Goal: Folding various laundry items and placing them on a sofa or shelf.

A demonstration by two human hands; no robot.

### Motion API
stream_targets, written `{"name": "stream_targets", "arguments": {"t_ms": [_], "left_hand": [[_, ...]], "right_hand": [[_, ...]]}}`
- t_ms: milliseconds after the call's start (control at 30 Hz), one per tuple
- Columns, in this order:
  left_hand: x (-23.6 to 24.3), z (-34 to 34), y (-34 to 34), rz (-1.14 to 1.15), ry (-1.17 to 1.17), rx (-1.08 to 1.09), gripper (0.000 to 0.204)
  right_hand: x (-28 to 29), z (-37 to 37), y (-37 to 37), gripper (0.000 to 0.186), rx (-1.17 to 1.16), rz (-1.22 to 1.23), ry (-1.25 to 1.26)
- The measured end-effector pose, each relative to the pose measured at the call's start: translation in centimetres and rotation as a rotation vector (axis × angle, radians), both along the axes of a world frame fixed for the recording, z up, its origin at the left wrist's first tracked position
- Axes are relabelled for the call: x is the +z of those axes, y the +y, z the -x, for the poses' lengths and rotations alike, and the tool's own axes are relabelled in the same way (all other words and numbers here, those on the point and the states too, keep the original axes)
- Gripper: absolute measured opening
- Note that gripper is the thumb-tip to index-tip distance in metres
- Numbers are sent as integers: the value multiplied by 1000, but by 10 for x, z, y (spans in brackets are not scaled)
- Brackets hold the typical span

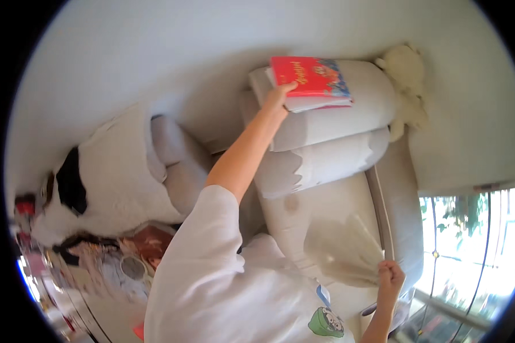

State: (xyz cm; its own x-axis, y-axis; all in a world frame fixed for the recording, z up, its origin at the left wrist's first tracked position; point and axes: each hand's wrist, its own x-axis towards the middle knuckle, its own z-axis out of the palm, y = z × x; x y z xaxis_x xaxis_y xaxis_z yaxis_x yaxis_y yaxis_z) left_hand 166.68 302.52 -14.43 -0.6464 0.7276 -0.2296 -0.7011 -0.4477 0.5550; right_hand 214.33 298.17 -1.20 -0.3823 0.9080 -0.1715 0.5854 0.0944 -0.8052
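Note:
My left hand (280, 98) grips the lower left corner of a red book (303, 76) with a colourful illustrated cover, stacked over other books or papers (312, 104) at the top of the grey sofa back (320, 126). My right hand (390, 273) is closed on a pale beige, translucent-looking cloth or bag (340, 251), blurred, which hangs over the cream seat cushion (289, 217) at the lower right.
A cream plush toy (404, 71) lies at the sofa's right end. To the left are a white fleecy cover (114, 177), a black cloth (70, 177) and jumbled clothes (143, 248). A bright window (469, 251) with thin bars is at the right.

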Motion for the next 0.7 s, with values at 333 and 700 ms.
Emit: {"name": "stream_targets", "arguments": {"t_ms": [333,700], "left_hand": [[-17,39,47,154,8,-19,45],[-44,101,54,529,643,300,62]], "right_hand": [[-27,-118,-86,10,-482,135,-160],[-31,-178,-156,12,-936,205,-50]]}}
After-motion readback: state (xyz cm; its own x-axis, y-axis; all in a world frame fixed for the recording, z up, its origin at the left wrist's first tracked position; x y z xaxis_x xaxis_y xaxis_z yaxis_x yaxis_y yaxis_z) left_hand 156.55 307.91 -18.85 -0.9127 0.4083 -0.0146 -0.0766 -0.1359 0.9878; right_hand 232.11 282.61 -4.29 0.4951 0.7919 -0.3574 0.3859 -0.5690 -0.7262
